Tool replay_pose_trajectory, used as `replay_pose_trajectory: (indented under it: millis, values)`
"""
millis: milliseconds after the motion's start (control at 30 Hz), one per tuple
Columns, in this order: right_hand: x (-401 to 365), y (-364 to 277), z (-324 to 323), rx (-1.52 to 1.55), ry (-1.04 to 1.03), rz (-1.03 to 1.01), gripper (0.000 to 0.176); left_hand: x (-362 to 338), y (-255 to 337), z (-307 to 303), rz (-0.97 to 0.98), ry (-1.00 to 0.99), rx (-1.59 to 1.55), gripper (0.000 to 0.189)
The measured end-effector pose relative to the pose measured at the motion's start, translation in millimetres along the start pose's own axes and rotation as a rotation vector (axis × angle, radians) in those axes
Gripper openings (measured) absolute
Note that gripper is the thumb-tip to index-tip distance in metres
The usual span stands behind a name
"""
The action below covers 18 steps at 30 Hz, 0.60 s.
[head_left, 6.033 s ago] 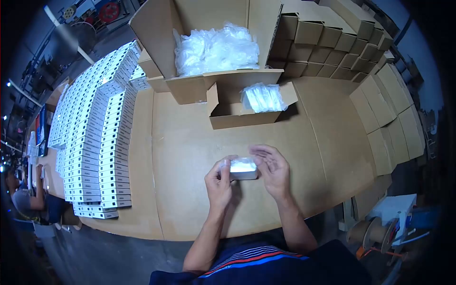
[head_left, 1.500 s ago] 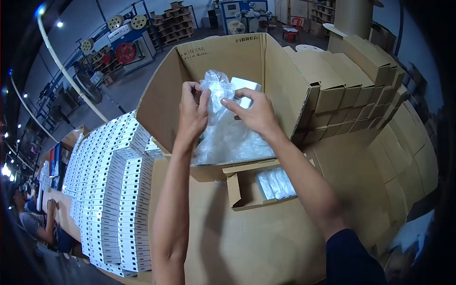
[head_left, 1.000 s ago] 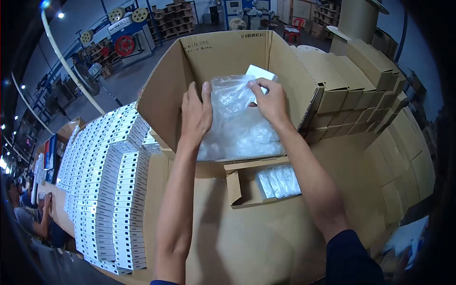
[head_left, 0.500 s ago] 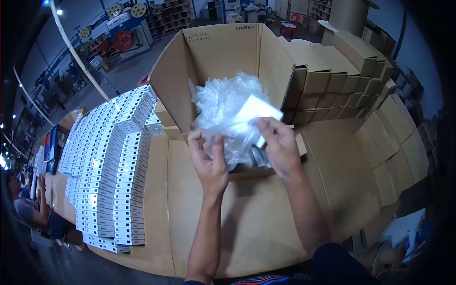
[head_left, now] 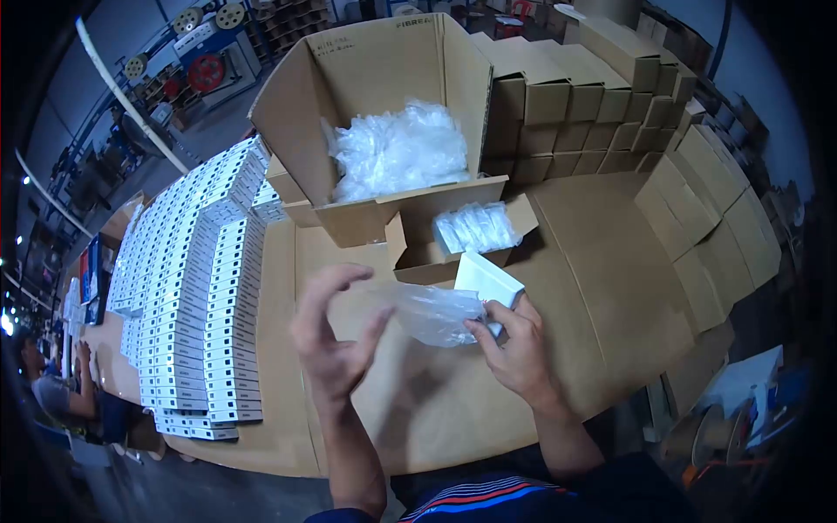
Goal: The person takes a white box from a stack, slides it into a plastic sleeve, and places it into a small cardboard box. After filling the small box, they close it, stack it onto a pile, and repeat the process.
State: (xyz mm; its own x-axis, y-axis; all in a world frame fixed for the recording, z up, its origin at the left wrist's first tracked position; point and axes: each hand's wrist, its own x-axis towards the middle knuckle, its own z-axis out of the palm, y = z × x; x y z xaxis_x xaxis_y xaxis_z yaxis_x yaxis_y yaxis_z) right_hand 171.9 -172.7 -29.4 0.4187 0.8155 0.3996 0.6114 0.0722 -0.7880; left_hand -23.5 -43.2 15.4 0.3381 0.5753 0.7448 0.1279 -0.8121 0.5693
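My right hand point(head_left: 514, 344) is closed on a flat white square piece point(head_left: 490, 281) and on the end of a clear plastic bag point(head_left: 436, 314). The bag stretches leftward from those fingers. My left hand point(head_left: 336, 336) is at the bag's left end, fingers spread and slightly blurred, with nothing visible in it. Just beyond the hands, a small open carton point(head_left: 414, 253) holds a row of plastic-wrapped items point(head_left: 478, 228). Behind it stands a large open cardboard box point(head_left: 384, 65) with a heap of clear plastic bags point(head_left: 401, 148) inside.
Stacks of small white boxes point(head_left: 187, 288) cover the left side. Brown cartons point(head_left: 567, 105) are piled at the back right, with more cardboard boxes point(head_left: 711, 218) along the right edge. Another person point(head_left: 70, 392) sits at far left. Machines point(head_left: 207, 57) stand in the background.
Both hands have come down and nearer, away from the large box, with the white piece and bag. My left hand has opened off the bag. The small carton's contents now show.
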Motion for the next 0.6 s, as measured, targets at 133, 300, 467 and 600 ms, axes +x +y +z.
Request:
replay_pose_trajectory:
  millis: [133, 300, 467, 600]
  values:
    - [-7.6, -0.1, 3.5, -0.078, -0.017, -0.052, 0.024, -11.3, 31.1, 30.3, 0.077, -0.188, 0.212, 0.042]
    - [-13.6, 6.6, 8.2, -0.051, -0.059, -0.042, 0.019, -28.0, 13.4, 45.9, 0.083, -0.160, 0.210, 0.035]
    - [-16.7, 12.4, 8.9, -0.065, -0.079, 0.034, 0.017, -28.6, 10.5, 47.9, 0.092, -0.203, 0.192, 0.032]
    - [-16.2, 16.6, 10.6, -0.071, -0.082, 0.012, 0.017, -23.4, 11.4, 50.5, -0.036, -0.253, 0.010, 0.036]
